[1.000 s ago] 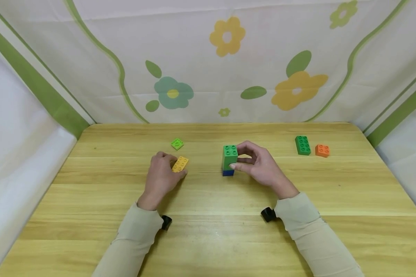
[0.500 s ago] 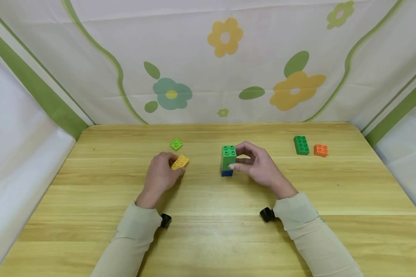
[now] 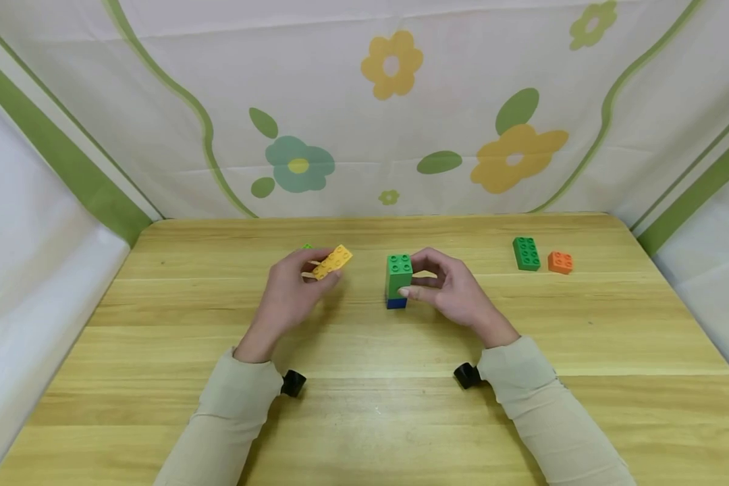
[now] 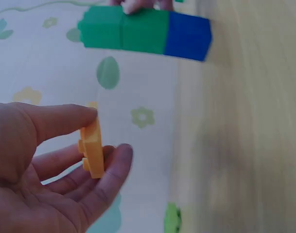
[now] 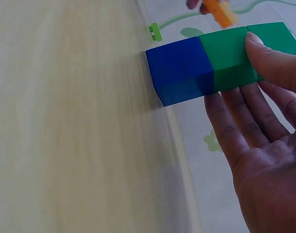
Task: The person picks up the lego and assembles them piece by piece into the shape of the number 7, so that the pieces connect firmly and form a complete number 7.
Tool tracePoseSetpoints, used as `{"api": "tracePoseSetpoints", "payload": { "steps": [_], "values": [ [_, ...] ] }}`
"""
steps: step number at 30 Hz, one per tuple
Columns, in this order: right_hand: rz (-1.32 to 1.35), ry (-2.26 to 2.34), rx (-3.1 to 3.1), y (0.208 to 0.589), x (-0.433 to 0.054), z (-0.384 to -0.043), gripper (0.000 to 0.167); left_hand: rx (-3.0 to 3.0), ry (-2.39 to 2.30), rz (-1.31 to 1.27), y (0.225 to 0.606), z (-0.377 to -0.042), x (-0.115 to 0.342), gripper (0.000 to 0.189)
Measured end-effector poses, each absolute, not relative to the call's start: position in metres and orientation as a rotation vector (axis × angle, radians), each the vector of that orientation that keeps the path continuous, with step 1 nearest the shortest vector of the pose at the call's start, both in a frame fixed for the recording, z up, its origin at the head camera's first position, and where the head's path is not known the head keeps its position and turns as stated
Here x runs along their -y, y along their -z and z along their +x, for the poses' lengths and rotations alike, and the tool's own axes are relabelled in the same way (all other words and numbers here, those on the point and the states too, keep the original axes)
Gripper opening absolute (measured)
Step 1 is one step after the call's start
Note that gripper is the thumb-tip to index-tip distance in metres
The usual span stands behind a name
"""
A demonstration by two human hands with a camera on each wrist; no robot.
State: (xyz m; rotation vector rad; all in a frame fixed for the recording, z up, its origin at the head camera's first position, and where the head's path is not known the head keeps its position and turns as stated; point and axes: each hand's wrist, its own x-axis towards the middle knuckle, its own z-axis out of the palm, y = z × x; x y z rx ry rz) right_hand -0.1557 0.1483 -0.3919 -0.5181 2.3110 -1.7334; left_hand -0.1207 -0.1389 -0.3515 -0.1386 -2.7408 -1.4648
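Observation:
My left hand pinches a thin yellow building brick between thumb and fingers, held above the table and tilted. Its studs and narrow edge show in the left wrist view, where the fingers lie around it. With thumb and fingers my right hand grips the upper green part of an upright brick tower. Two green bricks sit on a blue brick at the bottom of that tower. The yellow brick is left of the tower, apart from it.
A small lime-green plate lies behind my left hand, mostly hidden in the head view. Farther right on the wooden table are a dark green brick and an orange brick. A flower-printed cloth hangs behind the table's back edge.
My left hand has lifted the yellow brick off the table and moved it up and slightly right, now covering most of the lime plate. My right hand stays on the tower.

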Motion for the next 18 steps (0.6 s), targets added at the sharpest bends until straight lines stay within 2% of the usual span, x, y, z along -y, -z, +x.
{"api": "tracePoseSetpoints", "payload": {
  "steps": [18],
  "values": [
    [-0.529, 1.728, -2.329, 0.394, -0.149, -0.158, 0.035, 2.583, 1.587, -0.282, 0.326, -0.117, 0.111, 0.038]
  ]
}}
